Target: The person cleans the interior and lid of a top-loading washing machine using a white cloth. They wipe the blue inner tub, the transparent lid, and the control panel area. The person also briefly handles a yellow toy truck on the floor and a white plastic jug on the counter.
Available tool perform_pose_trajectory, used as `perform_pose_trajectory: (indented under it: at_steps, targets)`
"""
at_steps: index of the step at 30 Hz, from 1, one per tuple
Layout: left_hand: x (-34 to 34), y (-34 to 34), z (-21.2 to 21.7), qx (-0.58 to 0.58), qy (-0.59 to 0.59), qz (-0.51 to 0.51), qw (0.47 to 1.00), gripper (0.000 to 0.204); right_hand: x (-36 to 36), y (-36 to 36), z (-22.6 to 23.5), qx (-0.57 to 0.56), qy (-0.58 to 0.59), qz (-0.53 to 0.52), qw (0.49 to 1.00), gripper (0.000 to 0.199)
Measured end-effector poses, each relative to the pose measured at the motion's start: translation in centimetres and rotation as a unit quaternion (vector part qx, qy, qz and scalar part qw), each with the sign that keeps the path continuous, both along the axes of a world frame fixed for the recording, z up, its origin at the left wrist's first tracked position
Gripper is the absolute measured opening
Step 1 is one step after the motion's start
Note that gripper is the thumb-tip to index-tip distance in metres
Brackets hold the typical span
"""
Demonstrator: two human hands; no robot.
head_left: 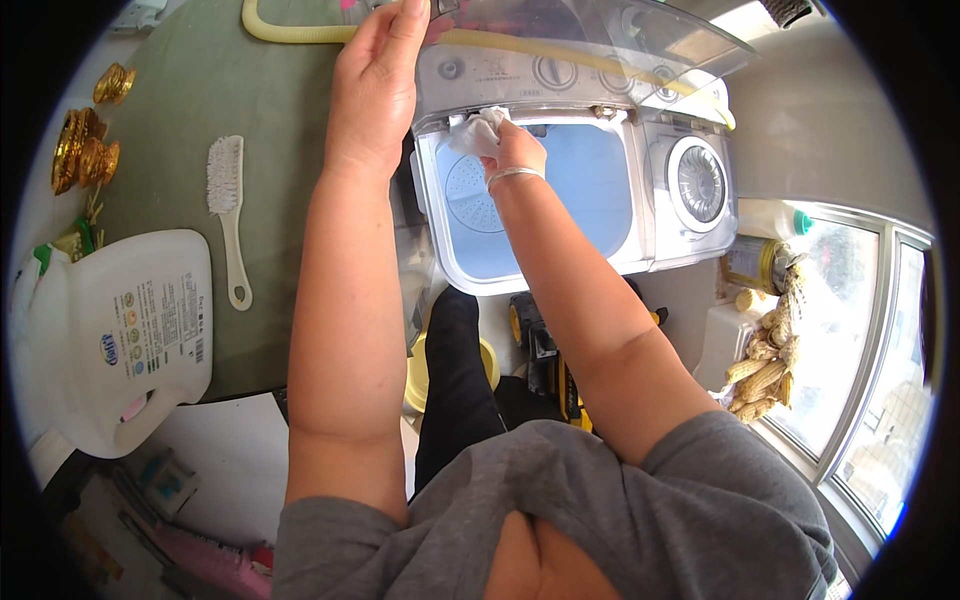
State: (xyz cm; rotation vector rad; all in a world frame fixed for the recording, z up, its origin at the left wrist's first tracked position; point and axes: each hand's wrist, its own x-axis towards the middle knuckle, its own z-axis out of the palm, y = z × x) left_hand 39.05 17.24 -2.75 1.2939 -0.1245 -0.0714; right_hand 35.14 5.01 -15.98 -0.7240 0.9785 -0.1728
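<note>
My left hand [375,85] grips the left edge of the raised, see-through lid [590,30] of a twin-tub washing machine; some of its fingers are out of sight. In my right hand [520,150] is a crumpled white cloth [477,131], pressed to the back left rim of the wash tub. Below it the tub [585,185] shows a pale blue inside with a round dotted disc [474,192] at the bottom left. Knobs [555,70] line the grey control panel behind the tub.
To the left, a green-grey tabletop [270,200] bears a white scrubbing brush [231,220], a white jug [150,320] and gold ornaments [80,150]. A cream hose [300,32] runs behind. Dried corn cobs [765,370] hang by the window at right. A yellow basin [416,375] stands near my leg.
</note>
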Motion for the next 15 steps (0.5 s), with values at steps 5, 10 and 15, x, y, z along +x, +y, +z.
perform_pose_trajectory:
  at_steps: [5, 10, 15]
  targets:
    - [-0.3, -0.3, 0.3, 0.006, -0.007, 0.003, 1.000, 0.037, 1.2, 1.3, -2.6, -0.188, 0.126, 0.003, 0.974, 0.032]
    - [-0.3, 0.0, 0.0, 0.000, -0.012, -0.018, 1.000, 0.038, 1.7, 1.9, -1.1, -0.098, 0.155, 0.001, 0.983, 0.035]
    - [-0.6, 0.2, 0.6, 0.016, -0.007, -0.014, 1.000, 0.038, 1.4, 0.6, 0.7, -0.032, 0.115, 0.033, 0.992, 0.028]
